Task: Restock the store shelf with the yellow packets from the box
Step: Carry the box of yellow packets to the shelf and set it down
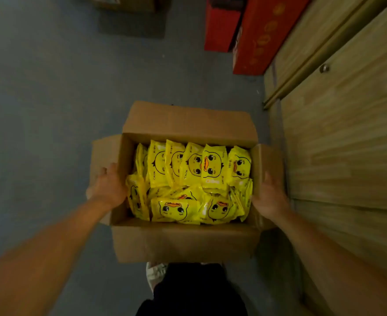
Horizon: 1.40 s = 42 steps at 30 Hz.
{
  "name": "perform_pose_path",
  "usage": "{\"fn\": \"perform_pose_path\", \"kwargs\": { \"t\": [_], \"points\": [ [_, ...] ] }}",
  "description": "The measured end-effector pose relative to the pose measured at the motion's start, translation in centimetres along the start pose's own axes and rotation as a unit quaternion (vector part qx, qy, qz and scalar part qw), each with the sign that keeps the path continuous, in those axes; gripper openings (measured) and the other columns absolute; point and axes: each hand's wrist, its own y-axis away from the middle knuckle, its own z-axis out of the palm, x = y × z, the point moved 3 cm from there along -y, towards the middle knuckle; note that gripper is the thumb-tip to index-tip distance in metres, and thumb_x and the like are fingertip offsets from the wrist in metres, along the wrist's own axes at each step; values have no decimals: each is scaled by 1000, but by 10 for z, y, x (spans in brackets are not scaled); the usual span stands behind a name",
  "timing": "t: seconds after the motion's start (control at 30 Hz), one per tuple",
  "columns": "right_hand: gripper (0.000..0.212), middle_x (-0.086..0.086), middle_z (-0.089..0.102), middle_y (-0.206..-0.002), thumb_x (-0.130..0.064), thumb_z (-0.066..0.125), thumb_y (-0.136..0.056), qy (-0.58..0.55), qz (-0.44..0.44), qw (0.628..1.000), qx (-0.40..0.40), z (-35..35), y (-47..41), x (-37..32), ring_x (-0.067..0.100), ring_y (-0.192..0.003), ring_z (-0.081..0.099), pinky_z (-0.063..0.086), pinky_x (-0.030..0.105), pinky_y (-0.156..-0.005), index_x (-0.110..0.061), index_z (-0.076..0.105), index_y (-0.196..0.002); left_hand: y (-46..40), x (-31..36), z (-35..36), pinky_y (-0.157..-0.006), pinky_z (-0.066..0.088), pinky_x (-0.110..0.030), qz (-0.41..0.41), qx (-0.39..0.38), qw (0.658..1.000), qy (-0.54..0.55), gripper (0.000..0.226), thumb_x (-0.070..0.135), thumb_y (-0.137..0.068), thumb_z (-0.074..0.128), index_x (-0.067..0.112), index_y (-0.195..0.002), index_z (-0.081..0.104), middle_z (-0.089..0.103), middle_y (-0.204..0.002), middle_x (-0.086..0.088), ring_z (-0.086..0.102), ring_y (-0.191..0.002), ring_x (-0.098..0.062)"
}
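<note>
An open brown cardboard box (183,242) is held above the grey floor, its four flaps folded outward. It is filled with several yellow packets (210,166) printed with a cartoon duck face, some standing in a row at the far side, others lying loose at the near side. My left hand (108,187) grips the box's left wall and flap, fingers wrapped over the outside. My right hand (268,197) grips the right wall the same way. No store shelf is in view.
A wooden cabinet (347,133) with a round metal knob (324,68) runs along the right. Red cartons (263,35) stand on the floor beyond it, and another cardboard box (128,3) sits at the far top. My shoe (156,273) and dark trousers show below the box.
</note>
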Motion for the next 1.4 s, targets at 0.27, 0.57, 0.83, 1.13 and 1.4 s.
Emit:
{"fn": "perform_pose_path", "kwargs": {
  "t": [0.27,0.57,0.83,1.13,1.4],
  "points": [
    [82,26,53,-127,-21,60,-89,-29,74,995,63,42,-62,22,41,-113,55,46,39,-85,-5,6,-148,-58,-11,56,-89,44,-54,-35,19,998,41,56,29,-92,52,7,-132,20,46,-128,-23,50,-114,-43],
    [58,28,57,-118,-9,59,-89,-53,77,989,114,60,-91,31,43,-108,57,48,41,-82,-5,29,-138,-96,-28,71,-69,46,-46,-48,116,991,54,38,17,-91,54,10,-125,37,59,-101,-28,59,-95,-46],
    [34,34,58,-111,-11,65,-85,-54,104,975,186,60,-96,27,47,-108,55,47,46,-85,6,52,-111,-107,-30,63,-76,52,-46,-24,113,991,72,28,19,-84,65,-2,-102,62,63,-94,-28,61,-92,-45],
    [30,34,60,-100,-12,70,-79,-44,75,973,212,46,-86,21,48,-98,58,50,47,-80,5,55,-99,-91,-45,51,-68,52,-44,-12,119,990,76,16,14,-80,66,-2,-82,63,57,-74,-20,63,-83,-43],
    [29,33,60,-99,-14,69,-79,-12,31,981,190,13,-48,-11,46,-97,59,50,46,-79,3,55,-98,-44,-87,13,-74,53,-46,-29,108,992,65,19,13,-76,70,-3,-85,64,64,-86,-29,62,-87,-44]
  ]
}}
